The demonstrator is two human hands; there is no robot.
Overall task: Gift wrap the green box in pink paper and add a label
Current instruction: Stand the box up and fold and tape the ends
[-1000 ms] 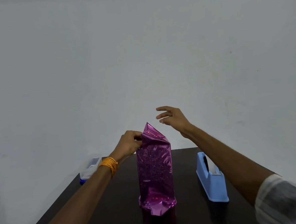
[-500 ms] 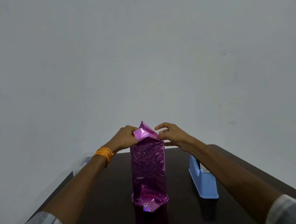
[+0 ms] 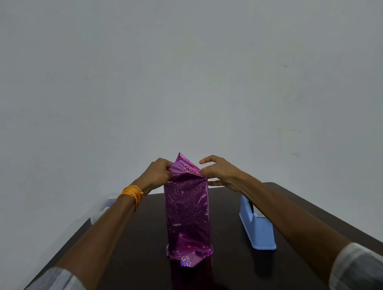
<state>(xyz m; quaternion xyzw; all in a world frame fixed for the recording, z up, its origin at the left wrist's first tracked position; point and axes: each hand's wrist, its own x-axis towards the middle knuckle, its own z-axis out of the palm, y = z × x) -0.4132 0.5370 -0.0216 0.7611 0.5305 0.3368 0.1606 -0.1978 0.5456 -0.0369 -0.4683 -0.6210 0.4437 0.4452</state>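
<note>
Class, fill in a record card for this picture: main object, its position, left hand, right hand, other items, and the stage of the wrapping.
Main object: wrapped box, tall, no green showing
Position: upright on the dark table
Left hand: pinches the loose pink paper at the top left
Right hand: fingers relaxed, touching the paper's top right corner
Other items: blue tape dispenser to the right, apart from the box; orange wristband on the left wrist
Stage: bottom end folded, top end not yet closed, no label visible

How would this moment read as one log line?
stage: closing top flaps | left hand: pinches shiny pink wrapping paper | right hand: touches paper's top right corner | light blue plastic tape dispenser: untouched
</note>
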